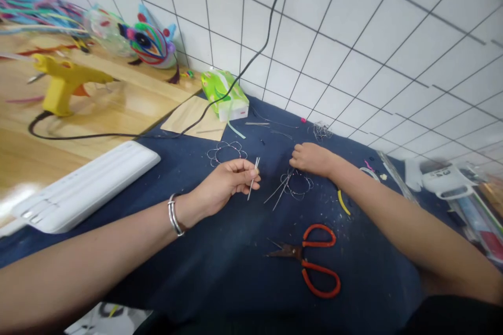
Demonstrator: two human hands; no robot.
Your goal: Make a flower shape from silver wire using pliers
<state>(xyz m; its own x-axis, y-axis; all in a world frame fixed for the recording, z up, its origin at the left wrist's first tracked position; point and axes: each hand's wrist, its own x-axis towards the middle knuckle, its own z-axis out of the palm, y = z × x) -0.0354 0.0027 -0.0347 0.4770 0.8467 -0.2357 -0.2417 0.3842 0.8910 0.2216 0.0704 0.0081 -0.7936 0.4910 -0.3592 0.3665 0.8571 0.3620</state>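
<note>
My left hand (232, 182), with a silver bangle (173, 215) on its wrist, pinches a few short straight metal wires (252, 182) between thumb and fingers. My right hand (313, 159) is closed, knuckles up, low over the dark blue cloth. Longer thin wires (278, 193) run out from by its fingertips; the grip itself is hidden. These cross a flower-shaped wire ring (302, 194) just below that hand. Behind my left hand lies another flower-shaped wire ring (228, 153) with small beads. Red-handled scissors (298, 254), blades parted, lie nearer me.
A yellow glue gun (63, 81) rests on the wooden table at left, its black cord arching across the view. Beside it are a white box-shaped device (84, 186) and a green tissue pack (226, 93). Tangled wire (322, 131) lies by the tiled wall (314, 36).
</note>
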